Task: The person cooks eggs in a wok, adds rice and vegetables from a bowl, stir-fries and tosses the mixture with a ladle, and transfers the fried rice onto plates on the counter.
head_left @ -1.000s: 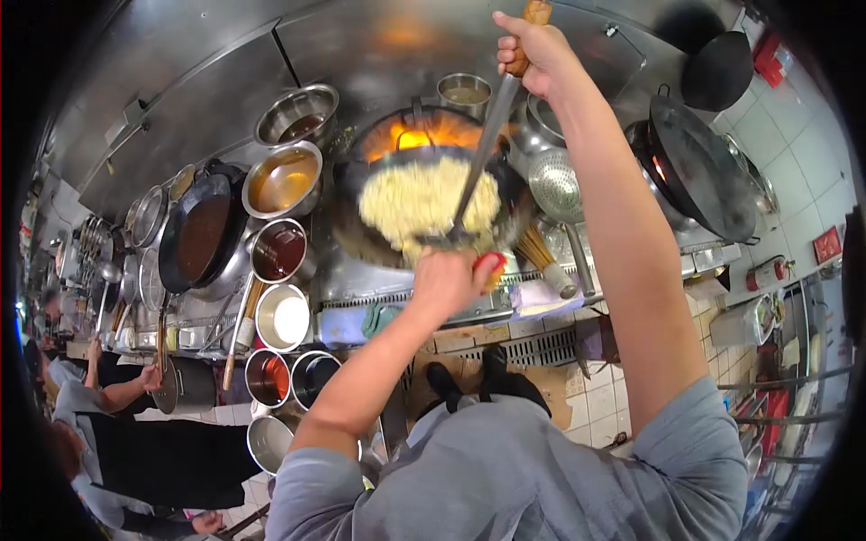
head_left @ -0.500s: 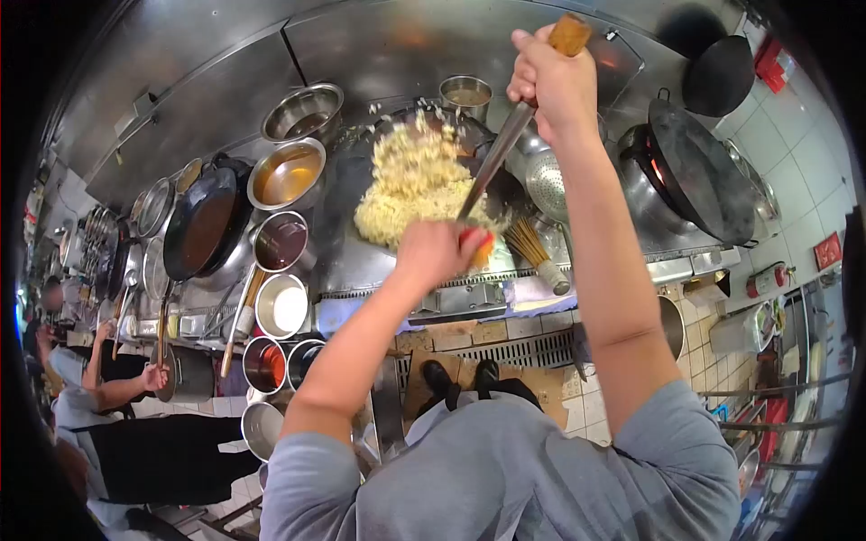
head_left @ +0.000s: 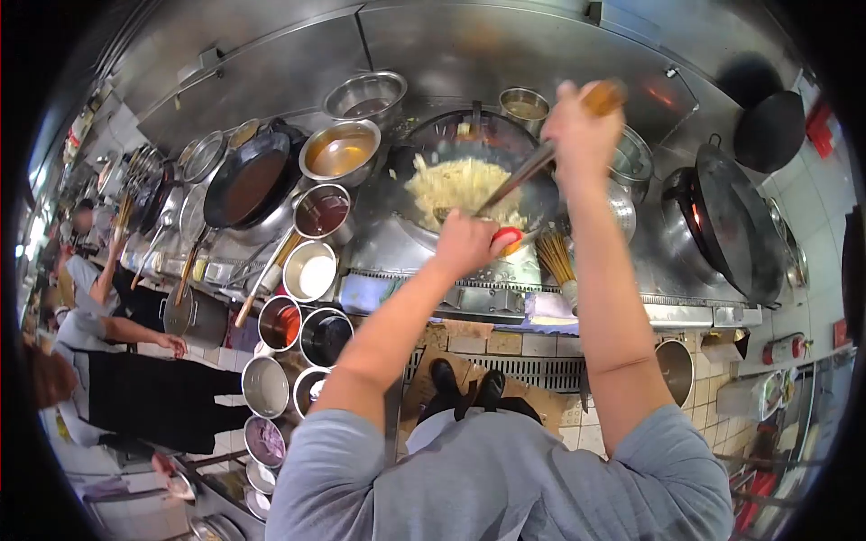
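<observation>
One black pan (head_left: 217, 202): far at left, brown sauce inside.
Purple-filled pot (head_left: 249, 434): near left, purple pieces in it.
Orange-red pot (head_left: 263, 309): farther off, holding orange-red liquid.
White-filled pot (head_left: 292, 265): next along, something white inside.
Dark-red pot (head_left: 343, 233): beyond that, dark red liquid.
Steel bowl (head_left: 359, 170): farther still, amber liquid in it.
Food (head_left: 458, 187): pale yellow grains in the middle wok (head_left: 543, 187), loose bits in the air; it lies just beyond the left hand and to the near left of the right hand.
Left hand (head_left: 467, 244): nearer to the food; fingers curled closed at the wok's near edge, a red piece (head_left: 507, 236) by the thumb, exact grip hidden.
Cooking tool (head_left: 518, 180): long axis slants from the food at near left to far right; head unclear among grains.
Small pot (head_left: 525, 123): behind the wok, pale liquid.
Right hand (head_left: 578, 140): fingers wrapped tight around the tool's handle, wooden end sticking out.
Right pan (head_left: 744, 225): tilted, well apart.
</observation>
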Motion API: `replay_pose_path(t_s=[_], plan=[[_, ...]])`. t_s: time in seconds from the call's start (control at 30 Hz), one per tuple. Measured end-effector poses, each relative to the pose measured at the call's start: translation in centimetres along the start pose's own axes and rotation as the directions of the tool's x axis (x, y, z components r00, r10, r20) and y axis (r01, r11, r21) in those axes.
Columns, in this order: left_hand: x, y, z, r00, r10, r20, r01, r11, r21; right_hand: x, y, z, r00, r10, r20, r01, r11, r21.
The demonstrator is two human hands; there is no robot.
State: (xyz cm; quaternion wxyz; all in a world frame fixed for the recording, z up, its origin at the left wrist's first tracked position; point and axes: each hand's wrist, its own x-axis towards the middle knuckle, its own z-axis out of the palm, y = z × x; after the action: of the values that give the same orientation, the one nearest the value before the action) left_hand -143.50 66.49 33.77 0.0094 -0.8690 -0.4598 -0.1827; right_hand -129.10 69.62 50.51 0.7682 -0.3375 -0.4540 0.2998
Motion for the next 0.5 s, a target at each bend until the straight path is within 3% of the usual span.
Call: replay_pose_path(t_s=[0.07,0.13,0.17,0.2,0.27,0.33,0.37,0.4,0.43,0.47,0.5], plan=[[-4.2,0.7,7.9,0.986,-0.156,0.055,0.158,0.987,-0.040,-2.5,6.4,-0.4,0.998,0.020,-0.052,-0.021,1.000,-0.004],[-8.4,2.1,10.5,0.966,-0.186,0.178,0.215,0.964,-0.157,-2.8,6.1,-1.1,1.000,-0.004,-0.022,0.005,0.999,0.054],[-9.4,3.4,8.2,0.919,-0.118,0.377,0.181,0.974,-0.137,-2.8,5.8,-1.6,0.999,-0.034,0.006,0.033,0.993,0.111],[-8.6,4.3,5.1,0.922,-0.117,0.370,0.179,0.974,-0.138,-2.3,4.6,-1.7,0.999,-0.041,0.009,0.039,0.993,0.111],[-6.7,5.8,-1.6,0.898,0.000,0.440,0.079,0.984,-0.161,-1.2,-0.1,-1.4,0.968,0.242,0.070,-0.235,0.967,-0.102],[-2.0,4.3,-7.0,0.948,-0.070,0.311,0.141,0.967,-0.213,-1.3,-4.6,-0.8,0.988,0.131,0.080,-0.132,0.991,0.004],[0.0,2.4,-6.5,0.985,-0.014,0.173,0.042,0.987,-0.156,-1.4,-4.9,-0.5,0.996,0.090,0.022,-0.091,0.994,0.055],[1.2,0.9,-4.9,0.998,0.062,0.033,-0.058,0.994,-0.087,-2.0,-3.5,-0.1,0.997,0.076,-0.004,-0.076,0.996,0.048],[0.4,0.4,-1.1,0.996,0.088,0.031,-0.085,0.992,-0.097,-3.0,-0.3,0.2,0.998,0.034,-0.060,-0.036,0.999,-0.033],[-1.2,-0.2,4.1,1.000,0.015,0.009,-0.013,0.993,-0.117,-3.3,2.8,0.1,0.995,-0.018,-0.101,0.006,0.994,-0.112],[-3.6,-0.3,8.2,0.998,-0.066,0.002,0.066,0.988,-0.140,-4.1,6.3,-0.9,0.992,-0.074,-0.102,0.069,0.996,-0.055]])
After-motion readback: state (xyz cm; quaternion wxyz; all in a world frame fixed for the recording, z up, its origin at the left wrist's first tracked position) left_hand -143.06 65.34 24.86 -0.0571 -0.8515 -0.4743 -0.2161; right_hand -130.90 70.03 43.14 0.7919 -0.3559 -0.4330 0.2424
